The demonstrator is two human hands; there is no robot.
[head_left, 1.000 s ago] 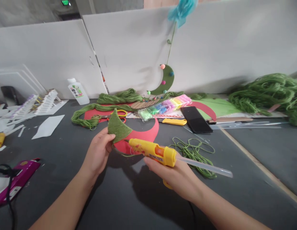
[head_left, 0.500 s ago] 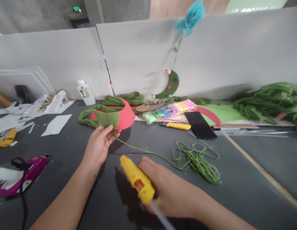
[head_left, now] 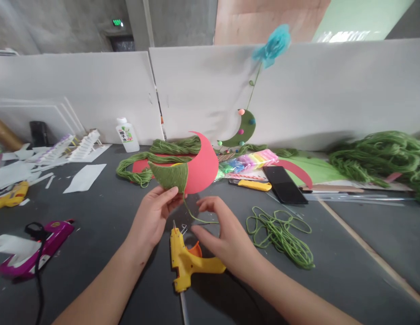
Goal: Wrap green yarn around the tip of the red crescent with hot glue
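My left hand (head_left: 159,210) pinches the lower edge of a red crescent-shaped card (head_left: 203,167), held up off the table. Green yarn (head_left: 171,176) is wound closely around the card's left half. From the wound part a loose strand hangs down and runs right, passing behind my right hand (head_left: 223,230). That hand is open, thumb and fingers apart, beside the strand. Below it a yellow glue gun (head_left: 183,262) rests on the table with its nozzle pointing away from me and a clear glue stick in its back. A loose tangle of green yarn (head_left: 281,237) lies to the right.
Along the back are green yarn skeins (head_left: 176,145), a yellow cutter knife (head_left: 254,185), a black phone (head_left: 285,184) and a bag of coloured pompoms (head_left: 250,159). A white bottle (head_left: 128,135) stands left of them. At left lie a purple glue gun (head_left: 37,248) and paper scraps (head_left: 84,178).
My right hand has let go of the yellow glue gun, which now lies on the table, and has opened near the strand. My left hand has moved the card slightly right and nearer.
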